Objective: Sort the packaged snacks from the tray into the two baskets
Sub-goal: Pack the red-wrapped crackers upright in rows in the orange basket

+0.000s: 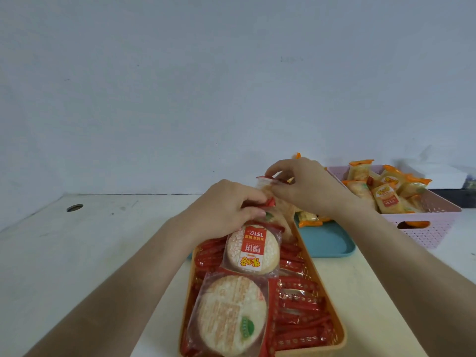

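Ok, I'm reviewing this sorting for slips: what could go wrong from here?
The left hand pinches a round cracker packet by its red end only, over the orange basket; it could slip and crack. The right hand pinches a second packet the same way, so handling two at once may fumble one. The basket is heaped, and the big packet on top might slide over the rim.

White tabletop (90, 240), round hole (74, 207) near far left corner. Resting on it: orange basket (325, 292) at near edge, teal tray (329, 240) just behind, pink basket (432, 228) far right.
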Demonstrator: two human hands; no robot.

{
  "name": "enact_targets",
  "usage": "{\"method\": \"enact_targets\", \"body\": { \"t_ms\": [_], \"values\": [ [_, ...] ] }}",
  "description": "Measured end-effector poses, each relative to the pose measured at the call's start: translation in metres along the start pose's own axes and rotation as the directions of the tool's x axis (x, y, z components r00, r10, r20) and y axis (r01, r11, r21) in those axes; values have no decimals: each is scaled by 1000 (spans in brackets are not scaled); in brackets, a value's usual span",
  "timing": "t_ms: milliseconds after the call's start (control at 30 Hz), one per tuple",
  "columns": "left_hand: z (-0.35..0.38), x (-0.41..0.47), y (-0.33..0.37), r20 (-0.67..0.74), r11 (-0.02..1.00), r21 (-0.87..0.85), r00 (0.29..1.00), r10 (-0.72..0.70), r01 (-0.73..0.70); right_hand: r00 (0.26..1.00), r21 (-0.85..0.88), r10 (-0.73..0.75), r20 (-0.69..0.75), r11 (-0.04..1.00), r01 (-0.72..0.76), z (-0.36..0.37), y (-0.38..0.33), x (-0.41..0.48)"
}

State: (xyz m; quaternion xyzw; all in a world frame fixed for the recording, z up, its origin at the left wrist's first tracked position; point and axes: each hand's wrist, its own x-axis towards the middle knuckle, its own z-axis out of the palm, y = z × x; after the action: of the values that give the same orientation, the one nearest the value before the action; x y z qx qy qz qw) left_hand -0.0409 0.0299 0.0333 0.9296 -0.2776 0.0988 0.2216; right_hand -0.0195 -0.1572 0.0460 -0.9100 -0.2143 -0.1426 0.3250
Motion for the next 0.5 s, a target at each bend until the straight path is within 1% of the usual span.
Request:
{"method": "enact_targets", "body": {
  "t_ms": [33, 100, 133, 200, 233, 267, 333, 400, 467, 500],
  "values": [
    [0, 1, 2, -2, 997, 69, 999, 47, -46, 999, 14, 13, -29, 1000, -13, 0, 1, 1],
    [-1, 4, 10, 47, 963, 236, 992, 120, -128, 998, 39, 43, -45, 998, -41, -2, 3, 3],
    [-1, 6, 12, 81, 945, 291, 988, 132, -150, 998, 81, 61, -32, 995, -58, -2, 3, 4],
    [3, 12, 15, 139, 929, 334, 983, 119, -159, 994, 181, 105, 27, 977, -109, -4, 3, 3],
    [6, 14, 15, 162, 935, 321, 982, 100, -148, 992, 208, 114, 60, 970, -124, -5, 2, 3],
    [8, 16, 16, 179, 953, 277, 981, 73, -122, 991, 198, 107, 86, 973, -122, -5, 2, 3],
    [11, 17, 18, 213, 988, 147, 977, 9, -41, 989, 136, 81, 127, 986, -98, -5, 1, 3],
    [11, 14, 19, 264, 997, 78, 964, -37, 17, 982, 115, 69, 176, 989, -90, -4, -3, 3],
    [7, 8, 16, 279, 999, 40, 960, -32, 22, 974, 70, 48, 219, 995, -65, -1, -6, 3],
    [4, 4, 14, 273, 1000, 6, 962, -17, 16, 971, 17, 34, 237, 999, -39, 2, -8, 2]
  ]
}}
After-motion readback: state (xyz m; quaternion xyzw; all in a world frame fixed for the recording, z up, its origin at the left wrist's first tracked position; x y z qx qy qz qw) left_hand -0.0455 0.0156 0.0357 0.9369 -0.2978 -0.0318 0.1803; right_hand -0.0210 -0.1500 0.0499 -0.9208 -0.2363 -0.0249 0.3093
